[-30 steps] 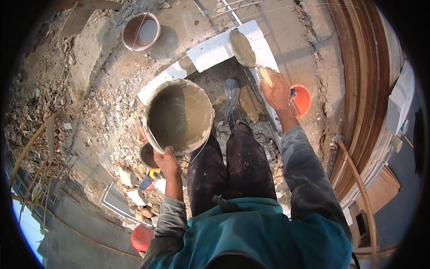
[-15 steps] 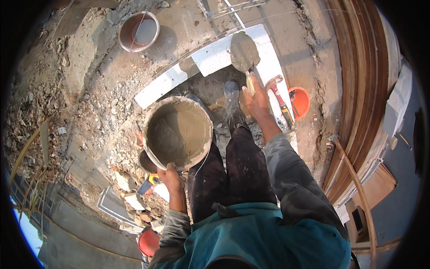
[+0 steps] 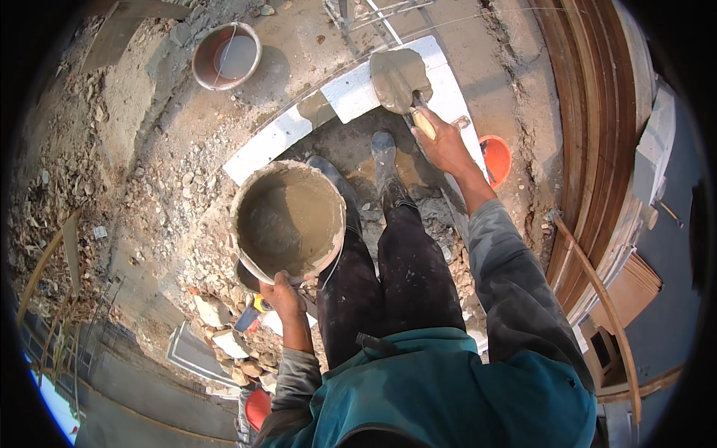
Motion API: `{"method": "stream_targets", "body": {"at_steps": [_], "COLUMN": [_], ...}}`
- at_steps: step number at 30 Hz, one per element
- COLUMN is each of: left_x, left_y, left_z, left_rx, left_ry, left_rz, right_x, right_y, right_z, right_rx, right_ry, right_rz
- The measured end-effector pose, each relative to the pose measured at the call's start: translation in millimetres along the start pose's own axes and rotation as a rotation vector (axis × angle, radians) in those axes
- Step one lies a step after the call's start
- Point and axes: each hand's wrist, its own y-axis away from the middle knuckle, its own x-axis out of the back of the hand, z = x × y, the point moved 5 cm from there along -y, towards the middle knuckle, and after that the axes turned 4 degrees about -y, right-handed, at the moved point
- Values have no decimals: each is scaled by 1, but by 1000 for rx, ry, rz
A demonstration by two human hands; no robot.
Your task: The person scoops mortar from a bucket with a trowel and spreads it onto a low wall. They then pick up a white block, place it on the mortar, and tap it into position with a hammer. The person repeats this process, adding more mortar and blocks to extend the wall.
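My left hand (image 3: 284, 299) grips the near rim of a round bucket (image 3: 290, 220) of wet grey mortar, held beside my left leg. My right hand (image 3: 449, 151) is closed around the wooden handle of a trowel (image 3: 424, 124). Wet mortar (image 3: 399, 78) covers the trowel's blade, which is over the far corner of the white blocks (image 3: 351, 91); I cannot tell whether it touches them. Another grey mortar patch (image 3: 315, 110) shows at the block joint to the left. A hammer (image 3: 463, 122) on the right-hand block is mostly hidden by my right hand and forearm.
A second bucket (image 3: 227, 57) with pale liquid stands at the far left. An orange bucket (image 3: 494, 160) is just right of the blocks. Rubble (image 3: 179, 194) spreads on the left; long brown boards (image 3: 597, 112) line the right. My boots (image 3: 385, 153) stand inside the block corner.
My right hand has moved away and slightly right, turning the trowel so its handle slants. The forearm now covers most of the hammer. My left hand keeps its grip on the bucket.
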Motion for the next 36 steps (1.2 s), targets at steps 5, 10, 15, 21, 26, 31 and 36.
{"method": "stream_targets", "body": {"at_steps": [5, 10, 15, 21, 26, 31, 36], "left_x": [-3, 8, 15, 24, 32, 45, 51], "left_y": [-1, -6, -19, -13, -15, -22, -23], "left_z": [13, 14, 3, 7, -7, -23, -29], "left_rx": [53, 80, 15, 59, 90, 101, 124], "left_ry": [43, -61, -35, 5, 42, 36, 95], "left_rz": [15, 47, 41, 46, 52, 68, 102], "right_x": [-15, -17, -73, -28, 40, -33, -71], "right_y": [36, 49, 39, 39, 2, 10, 62], "right_z": [7, 10, -6, 3, 51, 54, -23], "right_rx": [-18, -20, -84, 21, -82, 86, 105], "right_ry": [104, -25, 156, 475, 323, -50, 133], "right_rz": [-28, 318, -21, 27, 367, 400, -155]}}
